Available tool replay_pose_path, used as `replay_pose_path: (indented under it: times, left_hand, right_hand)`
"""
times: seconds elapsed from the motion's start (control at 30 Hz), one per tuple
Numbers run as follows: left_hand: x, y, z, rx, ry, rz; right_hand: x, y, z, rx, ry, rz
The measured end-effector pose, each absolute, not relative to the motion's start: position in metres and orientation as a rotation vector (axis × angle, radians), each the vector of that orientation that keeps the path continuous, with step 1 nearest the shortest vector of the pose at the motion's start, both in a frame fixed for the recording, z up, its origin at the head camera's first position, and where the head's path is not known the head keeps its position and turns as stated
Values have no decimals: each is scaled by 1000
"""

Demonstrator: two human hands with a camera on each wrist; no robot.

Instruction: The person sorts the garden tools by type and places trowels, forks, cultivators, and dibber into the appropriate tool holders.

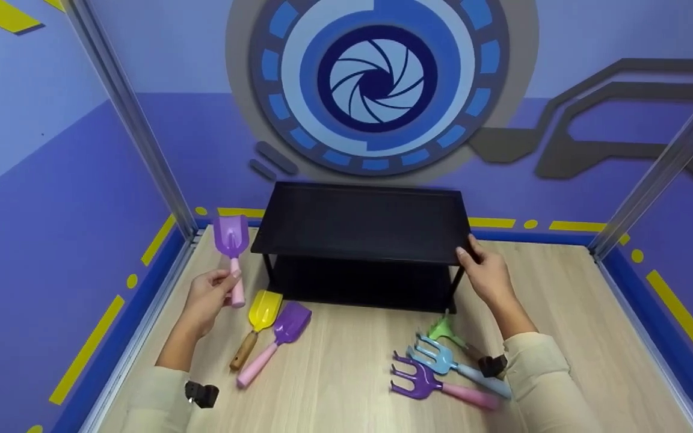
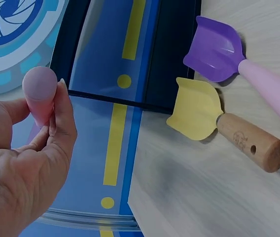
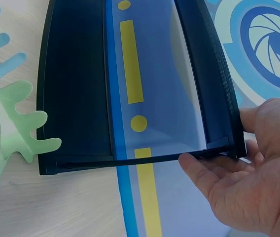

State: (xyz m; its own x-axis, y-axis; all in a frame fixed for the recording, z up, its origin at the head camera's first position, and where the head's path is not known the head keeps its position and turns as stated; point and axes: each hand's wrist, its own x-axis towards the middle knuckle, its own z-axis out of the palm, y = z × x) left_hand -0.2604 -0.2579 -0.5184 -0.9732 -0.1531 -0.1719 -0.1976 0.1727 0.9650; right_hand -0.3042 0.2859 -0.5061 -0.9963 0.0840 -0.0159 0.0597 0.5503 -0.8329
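Note:
My left hand (image 1: 207, 299) pinches the pink handle of a purple garden shovel (image 1: 231, 236), its blade pointing up, left of a black two-tier shelf (image 1: 358, 222). In the left wrist view the handle's end (image 2: 40, 84) faces the camera between thumb and fingers. At the shelf's right end, my right hand (image 1: 486, 270) grips the edge of the upper tier, thumb on one face and fingers on the other. Near the left forearm lie a yellow shovel (image 1: 264, 310) with a wooden handle and a second purple shovel (image 1: 292, 323) with a pink handle.
By the right forearm lie three hand rakes: green (image 1: 441, 329), light blue (image 1: 435, 356) and purple (image 1: 420, 380). The wooden tabletop (image 1: 346, 367) meets patterned blue walls, with metal posts (image 1: 136, 114) at the corners.

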Motion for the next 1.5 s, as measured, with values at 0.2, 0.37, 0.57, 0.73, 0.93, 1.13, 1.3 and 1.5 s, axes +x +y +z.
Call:
replay_pose_path:
  times: [0.2,0.37,0.57,0.73,0.93,1.13,1.3,1.5]
  left_hand:
    - [-261,-252,-521,-343,2369,1980]
    - [-262,-250,-520,-359,2375,1978]
    - [-262,-247,-517,-358,2385,1981]
    - [-263,-245,-514,-337,2377,2001]
    - [-265,-242,-507,-315,2370,2001]
    - [-268,-240,-500,-290,2366,1980]
    - [-274,-235,-494,-252,2357,1972]
    - [-279,-225,-490,-235,2342,1967]
  right_hand:
    - [-305,285,-506,-135,-2753,1472]
    - [-306,285,-508,-132,-2752,1463]
    - [-307,286,-508,-122,-2738,1439]
    - [-306,286,-508,-133,-2743,1450]
    - [-305,285,-507,-135,-2748,1451]
    - [-305,284,-506,-142,-2760,1445]
    - [-306,284,-506,-137,-2756,1455]
    - [-305,284,-507,-122,-2740,1442]
